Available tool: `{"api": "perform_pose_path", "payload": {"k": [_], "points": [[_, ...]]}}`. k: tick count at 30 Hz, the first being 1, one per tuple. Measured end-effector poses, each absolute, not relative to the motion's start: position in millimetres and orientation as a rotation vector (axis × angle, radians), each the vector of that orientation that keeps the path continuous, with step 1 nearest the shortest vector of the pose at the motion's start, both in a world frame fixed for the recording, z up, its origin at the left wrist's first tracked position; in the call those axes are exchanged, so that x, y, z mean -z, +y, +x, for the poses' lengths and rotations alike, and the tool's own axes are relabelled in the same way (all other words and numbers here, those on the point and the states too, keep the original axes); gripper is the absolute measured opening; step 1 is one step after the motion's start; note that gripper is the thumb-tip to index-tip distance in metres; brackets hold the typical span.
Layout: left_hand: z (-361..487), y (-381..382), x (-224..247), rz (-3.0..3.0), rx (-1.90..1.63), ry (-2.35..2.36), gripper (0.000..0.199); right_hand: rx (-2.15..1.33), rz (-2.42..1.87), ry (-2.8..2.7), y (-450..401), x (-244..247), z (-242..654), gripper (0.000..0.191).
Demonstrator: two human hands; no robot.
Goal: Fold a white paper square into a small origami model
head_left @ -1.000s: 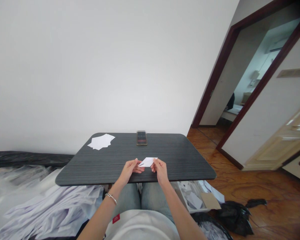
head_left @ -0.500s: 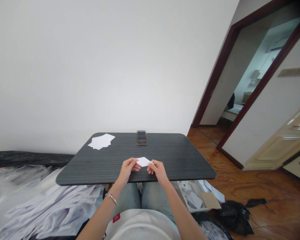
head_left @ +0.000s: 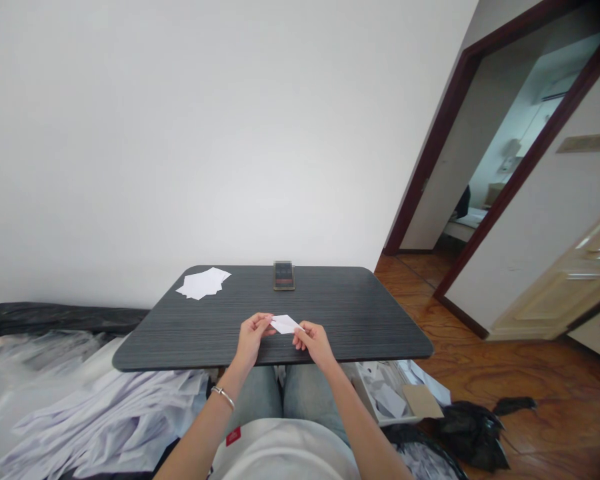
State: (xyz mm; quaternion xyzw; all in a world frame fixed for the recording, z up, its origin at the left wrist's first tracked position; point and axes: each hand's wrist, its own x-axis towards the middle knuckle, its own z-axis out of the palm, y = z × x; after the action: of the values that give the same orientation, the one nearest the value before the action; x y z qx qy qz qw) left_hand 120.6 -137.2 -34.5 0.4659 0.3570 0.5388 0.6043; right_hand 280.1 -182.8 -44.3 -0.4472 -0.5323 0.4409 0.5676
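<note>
A small folded white paper (head_left: 285, 325) is held just above the near part of the dark table (head_left: 330, 293). My left hand (head_left: 254, 335) pinches its left corner between thumb and fingers. At the paper's right corner, my right hand (head_left: 312, 339) grips it the same way, fingers curled below. Several white paper pieces (head_left: 203, 283) lie overlapping in a loose pile at the table's back left. A dark phone-like device (head_left: 283, 275) rests at the back middle of the table.
White cloth or sheets (head_left: 115, 420) are heaped below the table on the left, beside clear plastic. An open box (head_left: 380, 393) with papers stands under the right edge, near a black plastic bag (head_left: 473, 433). A white wall rises behind the table.
Both hands have shifted slightly left with the folded paper between them. The pile and the device have stayed where they were.
</note>
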Motion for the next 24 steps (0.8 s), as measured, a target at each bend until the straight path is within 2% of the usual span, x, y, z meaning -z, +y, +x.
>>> {"api": "perform_pose_path", "payload": {"k": [24], "points": [[120.4, -141.7, 27.7, 1.148, -1.198, 0.813, 0.031, -1.016, -1.006, -1.185, -182.5, 43.9, 280.1, 0.029]]}}
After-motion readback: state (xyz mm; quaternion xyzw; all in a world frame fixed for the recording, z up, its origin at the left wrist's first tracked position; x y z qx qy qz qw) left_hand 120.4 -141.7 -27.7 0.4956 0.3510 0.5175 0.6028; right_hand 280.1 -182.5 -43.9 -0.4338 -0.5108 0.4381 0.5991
